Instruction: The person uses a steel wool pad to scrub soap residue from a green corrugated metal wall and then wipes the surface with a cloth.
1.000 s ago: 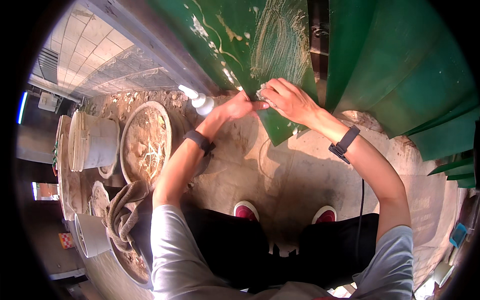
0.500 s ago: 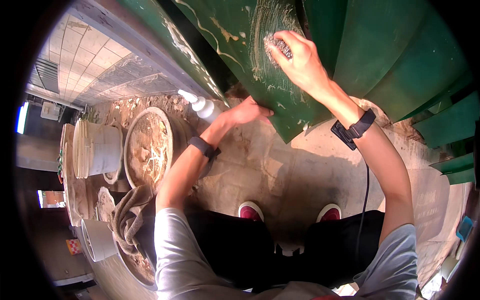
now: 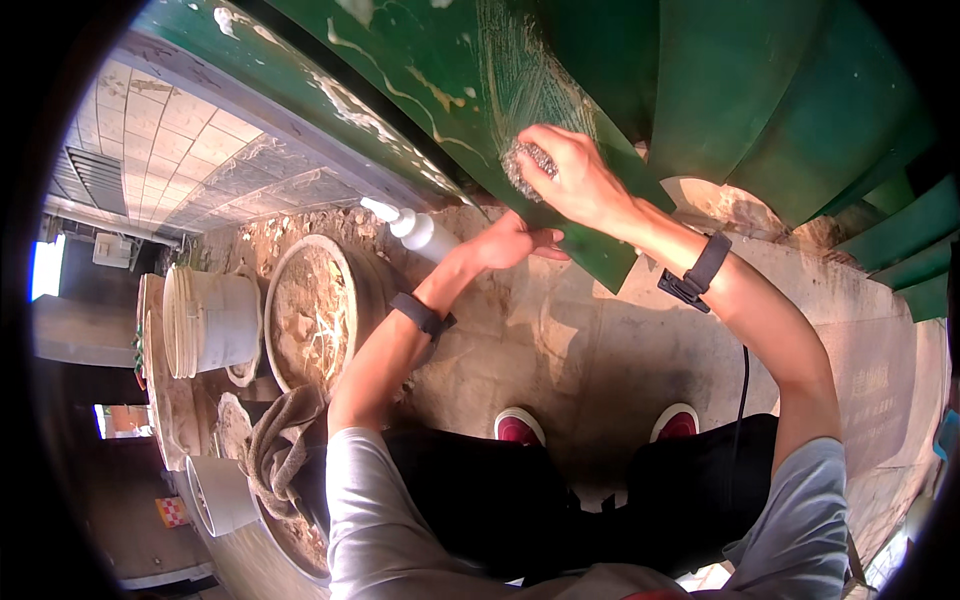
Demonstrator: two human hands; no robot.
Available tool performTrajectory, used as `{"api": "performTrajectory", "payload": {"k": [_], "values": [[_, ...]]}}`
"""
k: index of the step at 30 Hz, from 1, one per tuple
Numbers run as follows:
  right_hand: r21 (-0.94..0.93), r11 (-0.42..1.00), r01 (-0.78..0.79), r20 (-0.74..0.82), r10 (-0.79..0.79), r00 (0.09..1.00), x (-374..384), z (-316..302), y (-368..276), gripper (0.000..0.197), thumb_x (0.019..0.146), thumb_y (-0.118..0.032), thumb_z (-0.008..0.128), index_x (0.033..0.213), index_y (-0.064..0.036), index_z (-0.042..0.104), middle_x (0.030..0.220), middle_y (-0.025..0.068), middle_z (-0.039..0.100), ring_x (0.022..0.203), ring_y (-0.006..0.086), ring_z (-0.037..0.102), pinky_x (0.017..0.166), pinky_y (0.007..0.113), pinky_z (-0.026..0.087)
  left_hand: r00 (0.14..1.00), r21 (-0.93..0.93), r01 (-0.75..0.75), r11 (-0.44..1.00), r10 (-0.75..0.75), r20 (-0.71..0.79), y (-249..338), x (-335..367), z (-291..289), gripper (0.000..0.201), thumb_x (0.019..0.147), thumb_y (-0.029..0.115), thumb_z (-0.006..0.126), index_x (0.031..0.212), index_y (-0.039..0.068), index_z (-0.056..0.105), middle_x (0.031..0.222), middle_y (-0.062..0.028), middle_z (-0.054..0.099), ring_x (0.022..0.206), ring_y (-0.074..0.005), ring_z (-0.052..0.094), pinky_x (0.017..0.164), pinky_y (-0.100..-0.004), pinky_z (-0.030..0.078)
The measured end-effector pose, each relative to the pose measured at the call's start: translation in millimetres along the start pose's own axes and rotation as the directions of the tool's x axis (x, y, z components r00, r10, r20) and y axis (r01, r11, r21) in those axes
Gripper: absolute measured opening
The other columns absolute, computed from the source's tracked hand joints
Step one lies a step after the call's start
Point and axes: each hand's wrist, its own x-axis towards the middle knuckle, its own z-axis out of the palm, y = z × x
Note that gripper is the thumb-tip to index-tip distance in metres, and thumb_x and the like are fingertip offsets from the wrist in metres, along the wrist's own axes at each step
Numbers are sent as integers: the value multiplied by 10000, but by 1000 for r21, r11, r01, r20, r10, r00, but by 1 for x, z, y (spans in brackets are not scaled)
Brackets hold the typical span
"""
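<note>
My right hand [image 3: 580, 180] is closed round a silvery steel wool scrubber [image 3: 526, 168], which presses on a green door-like panel [image 3: 410, 75]. Pale foam and swirling scrub streaks [image 3: 520, 75] mark the panel's face above it. At the panel's lower edge, my left hand [image 3: 515, 243] grips the border, thumb toward me and the other fingers mostly hidden. Just left of that hand stands a white spray bottle [image 3: 425, 236] with its nozzle tilted up and left. Both wrists wear black straps.
Leftward are a round pot of soil [image 3: 282, 350], stacked white buckets [image 3: 215, 322], a grey-brown cloth [image 3: 280, 440] and a white tub [image 3: 228, 495]. More green panels [image 3: 740, 90] lean at the upper right. A tiled wall [image 3: 150, 120] rises at the upper left.
My right hand has drawn the scrubber down and slightly left along the panel, closer to my left hand. The panel's lower corner has shifted to the right in view.
</note>
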Motion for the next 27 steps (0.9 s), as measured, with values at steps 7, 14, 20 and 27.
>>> {"api": "performTrajectory", "payload": {"k": [7, 14, 20, 27], "values": [[-188, 979, -82, -187, 46, 981, 10, -40, 32, 152, 905, -61, 659, 1021, 29, 620, 899, 214, 644, 760, 406, 651, 663, 455, 512, 999, 56, -29, 998, 30, -12, 10, 9, 14, 380, 1030, -3, 533, 1407, 5, 487, 1342, -107, 592, 1160, -251, 643, 981, -420, 603], [-268, 961, -74, -69, 58, 996, -19, -3, 2, 300, 968, -265, 661, 1181, -60, 616, 1072, 151, 615, 959, 373, 609, 809, 468, 502, 989, 11, -96, 995, 97, -114, 3, -3, 4, 465, 1018, -48, 520, 1463, 33, 412, 1415, -111, 535, 1199, -274, 622, 1000, -443, 596], [-29, 985, -172, 30, 172, 985, -15, -18, 21, 235, 968, -148, 627, 1167, -31, 587, 990, 208, 638, 854, 410, 646, 723, 479, 503, 997, 29, -64, 998, 66, -48, 5, 2, 4, 429, 1018, -33, 522, 1437, 18, 444, 1379, -125, 565, 1192, -286, 629, 999, -445, 593], [-170, 985, 15, -7, -16, 1000, -16, -25, 28, 199, 889, -94, 666, 1063, -11, 618, 883, 175, 643, 766, 373, 649, 650, 445, 517, 997, 46, -57, 997, 59, -39, 13, 1, 8, 409, 1010, -42, 531, 1411, 0, 462, 1293, -137, 619, 1148, -296, 654, 969, -444, 609]]}}
